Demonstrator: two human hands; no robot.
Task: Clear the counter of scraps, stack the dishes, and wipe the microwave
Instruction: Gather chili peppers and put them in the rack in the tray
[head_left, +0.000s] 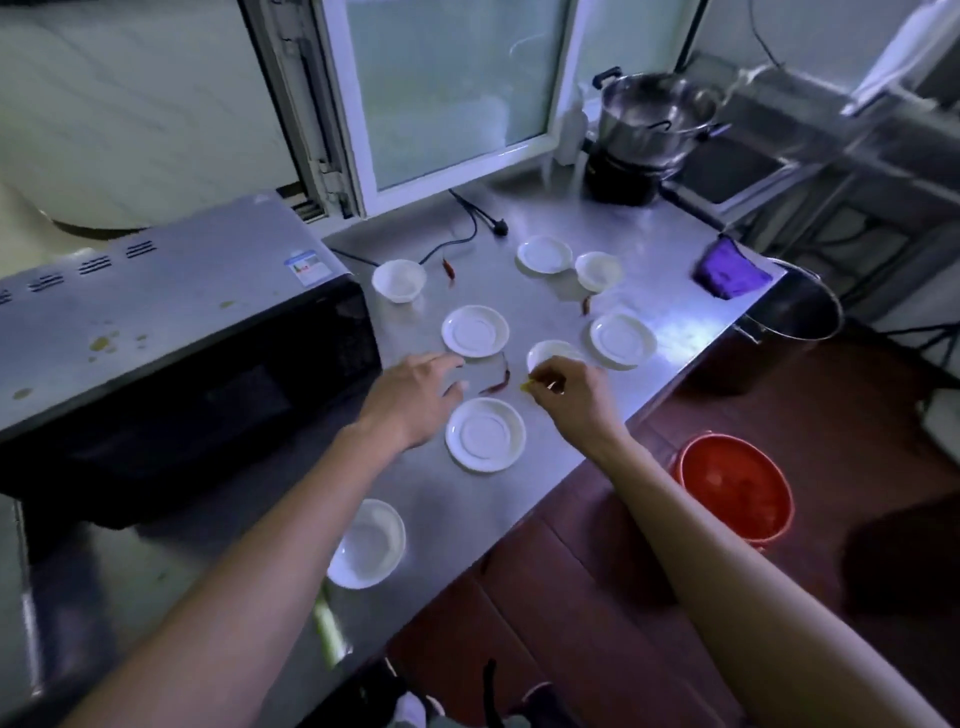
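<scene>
Several white plates and bowls lie spread over the steel counter (649, 249), among them a plate (485, 434) below my hands and a bowl (550, 353) partly behind my right hand. Dried red chilies lie between the dishes: one (500, 378) between my hands, another (448, 270) near the far bowl (399, 280), a third (586, 305) further right. My left hand (415, 395) hovers open over the counter beside the near chili. My right hand (566, 392) pinches a small yellow-green scrap (527, 386). The microwave (156, 322), its top stained, stands at the left.
A purple cloth (730, 274) lies at the counter's right edge above a steel pot (795, 312). A red bucket (735, 491) stands on the floor. A steel pot on a cooker (649, 124) sits at the back, with a black cord (467, 228) across the counter.
</scene>
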